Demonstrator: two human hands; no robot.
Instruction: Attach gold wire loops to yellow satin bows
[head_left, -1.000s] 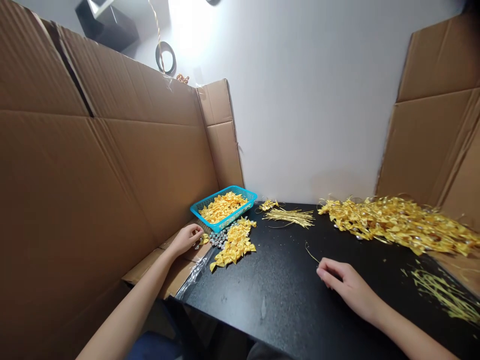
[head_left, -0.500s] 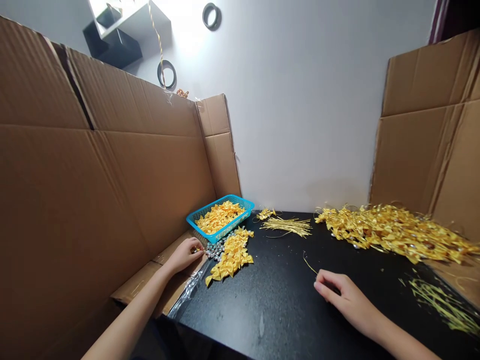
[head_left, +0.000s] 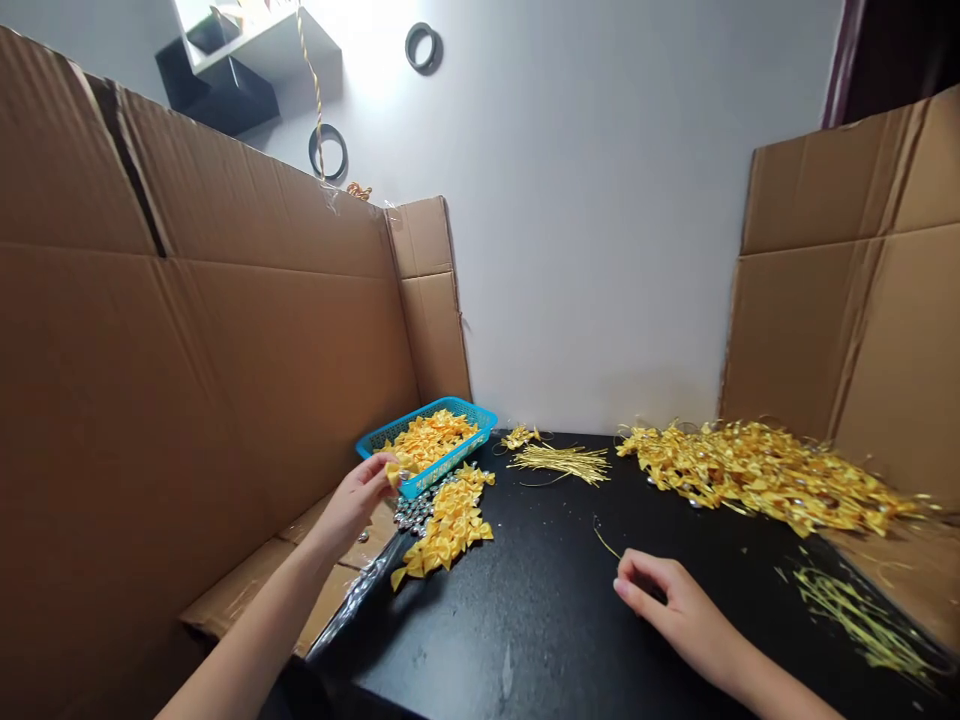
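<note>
My left hand (head_left: 356, 507) is raised beside the blue basket (head_left: 484, 428), fingers closed on a yellow ribbon bow (head_left: 395, 472) with a silver bead against it. Lower right, my right hand (head_left: 673, 605) pinches a thin gold wire tie (head_left: 606, 541), whose free end points up and to the left. More bows (head_left: 431, 438) fill the basket. In front of it, loose yellow bows (head_left: 454, 525) lie in a pile, with silver beads (head_left: 412, 514) along their left side.
A bundle of gold wire ties (head_left: 564, 462) lies toward the wall. At right spreads a heap of wired, beaded bows (head_left: 757, 470), with scattered wire pieces (head_left: 859, 615) nearer me. Cardboard walls (head_left: 277, 370) stand left and right of the black table (head_left: 487, 640).
My left hand has lifted from beside the beads, and the yellow bow with a bead now shows in its fingers. The right hand keeps its pinch on the wire. The view has shifted slightly.
</note>
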